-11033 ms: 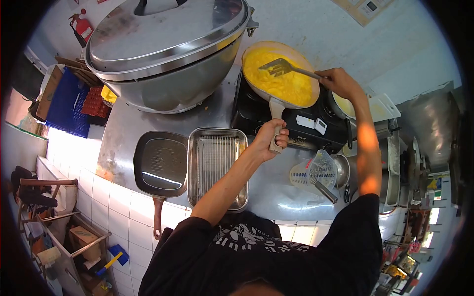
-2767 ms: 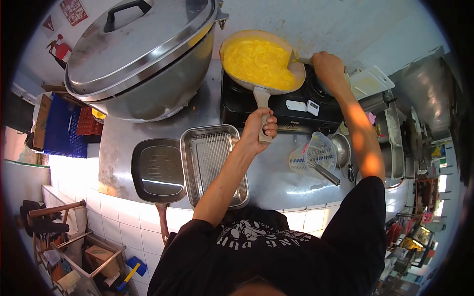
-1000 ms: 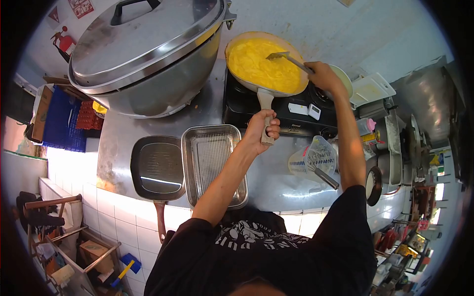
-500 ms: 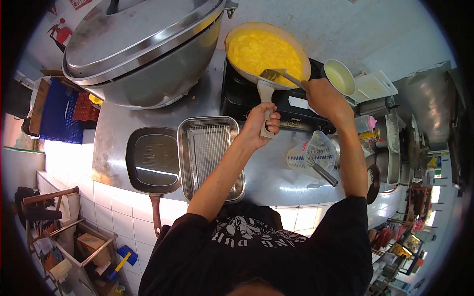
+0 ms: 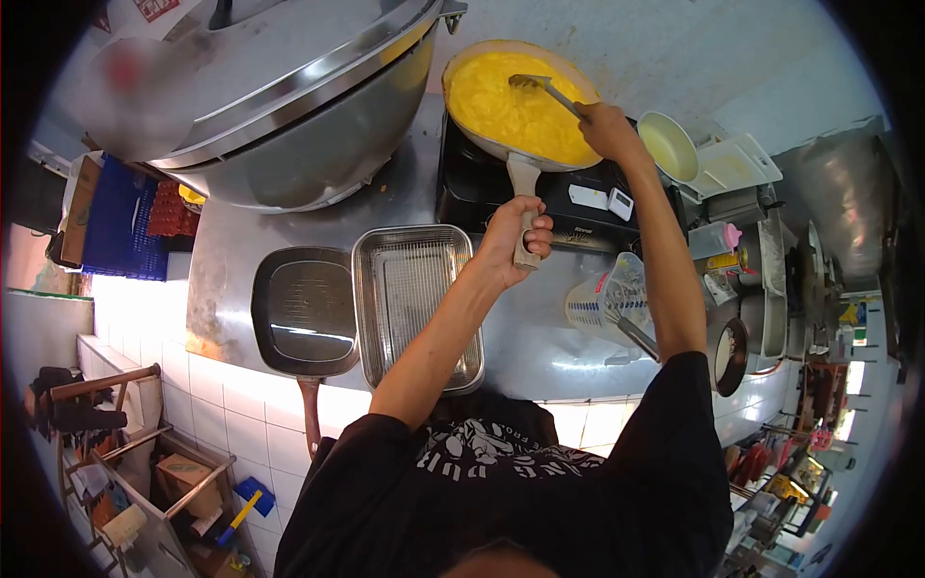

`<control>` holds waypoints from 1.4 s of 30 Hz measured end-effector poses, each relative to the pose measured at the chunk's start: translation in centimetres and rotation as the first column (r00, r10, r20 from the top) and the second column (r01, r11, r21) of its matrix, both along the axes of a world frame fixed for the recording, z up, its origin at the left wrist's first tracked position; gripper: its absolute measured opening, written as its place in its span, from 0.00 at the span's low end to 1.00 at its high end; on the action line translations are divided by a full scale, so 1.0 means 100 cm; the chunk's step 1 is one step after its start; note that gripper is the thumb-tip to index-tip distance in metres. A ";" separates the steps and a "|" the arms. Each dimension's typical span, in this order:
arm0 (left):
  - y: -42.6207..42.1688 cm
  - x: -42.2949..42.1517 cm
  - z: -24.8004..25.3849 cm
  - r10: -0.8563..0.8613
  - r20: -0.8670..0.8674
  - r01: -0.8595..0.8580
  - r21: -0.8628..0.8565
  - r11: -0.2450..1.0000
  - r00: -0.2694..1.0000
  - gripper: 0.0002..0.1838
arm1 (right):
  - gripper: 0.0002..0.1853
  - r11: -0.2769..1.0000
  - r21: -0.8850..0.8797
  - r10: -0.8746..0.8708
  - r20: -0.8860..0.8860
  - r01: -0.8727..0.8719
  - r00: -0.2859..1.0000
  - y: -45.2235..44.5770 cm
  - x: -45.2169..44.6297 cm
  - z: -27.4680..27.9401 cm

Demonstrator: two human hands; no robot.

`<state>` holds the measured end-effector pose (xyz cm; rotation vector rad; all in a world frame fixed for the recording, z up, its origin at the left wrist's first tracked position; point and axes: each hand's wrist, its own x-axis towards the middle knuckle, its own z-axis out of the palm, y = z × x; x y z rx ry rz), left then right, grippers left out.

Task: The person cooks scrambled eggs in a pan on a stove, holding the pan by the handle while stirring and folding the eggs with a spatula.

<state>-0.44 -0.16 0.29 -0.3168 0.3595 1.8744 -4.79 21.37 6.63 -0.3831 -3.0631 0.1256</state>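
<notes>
My left hand (image 5: 517,239) is closed around the pale handle of a frying pan (image 5: 523,173). The pan sits on a black portable stove (image 5: 472,193), and a soft yellow mass that looks like egg (image 5: 491,111) fills it. In my right hand (image 5: 609,132) is the grey handle of a spatula (image 5: 559,96). Its slotted-looking head rests in the yellow mass near the pan's middle. A white thermometer-like device with a small display (image 5: 620,202) lies on the stove, right of the pan handle.
Left of my forearm stand a metal tray (image 5: 414,299) and a dark square pan (image 5: 303,308). A huge lidded pot (image 5: 289,144) fills the back left. A measuring jug (image 5: 597,299) with a whisk (image 5: 636,337) is at right, and a pale bowl (image 5: 667,146) is beside the stove.
My right hand has moved up and slightly left. The spatula head has gone from the pan's near edge to further in, stirring the yellow mass. My left hand keeps its grip.
</notes>
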 end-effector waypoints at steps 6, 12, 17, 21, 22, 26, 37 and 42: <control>0.000 0.000 0.000 0.000 -0.015 0.000 -0.013 1.000 1.000 0.05 | 0.18 0.999 -0.039 -0.007 -0.037 0.006 0.999 0.014 0.030 0.056; 0.001 0.000 -0.001 0.003 -0.011 -0.004 -0.006 1.000 1.000 0.05 | 0.19 0.985 -0.087 -0.145 0.023 0.147 0.989 0.000 0.079 0.123; 0.001 -0.001 -0.002 -0.001 -0.009 0.001 -0.002 1.000 1.000 0.05 | 0.18 0.931 -0.183 -0.294 0.134 0.315 0.946 0.009 0.095 0.108; 0.001 -0.001 -0.002 0.001 -0.005 -0.001 -0.002 1.000 1.000 0.05 | 0.18 0.890 -0.263 -0.325 0.208 0.373 0.922 0.020 0.099 0.080; 0.001 -0.001 -0.001 0.003 -0.005 -0.003 -0.007 1.000 1.000 0.05 | 0.18 0.883 -0.279 -0.325 0.215 0.377 0.921 0.022 0.100 0.073; 0.000 -0.001 0.000 -0.006 -0.009 0.006 -0.012 1.000 1.000 0.05 | 0.19 0.877 -0.299 -0.310 0.244 0.376 0.919 0.022 0.099 0.061; 0.000 -0.001 0.001 -0.001 0.001 0.001 -0.023 1.000 1.000 0.05 | 0.20 0.824 -0.428 -0.245 0.322 0.371 0.915 0.035 0.100 0.069; 0.001 -0.002 0.001 -0.008 0.010 0.008 -0.032 0.999 1.000 0.05 | 0.21 0.800 -0.459 -0.217 0.381 0.387 0.899 0.047 0.091 0.071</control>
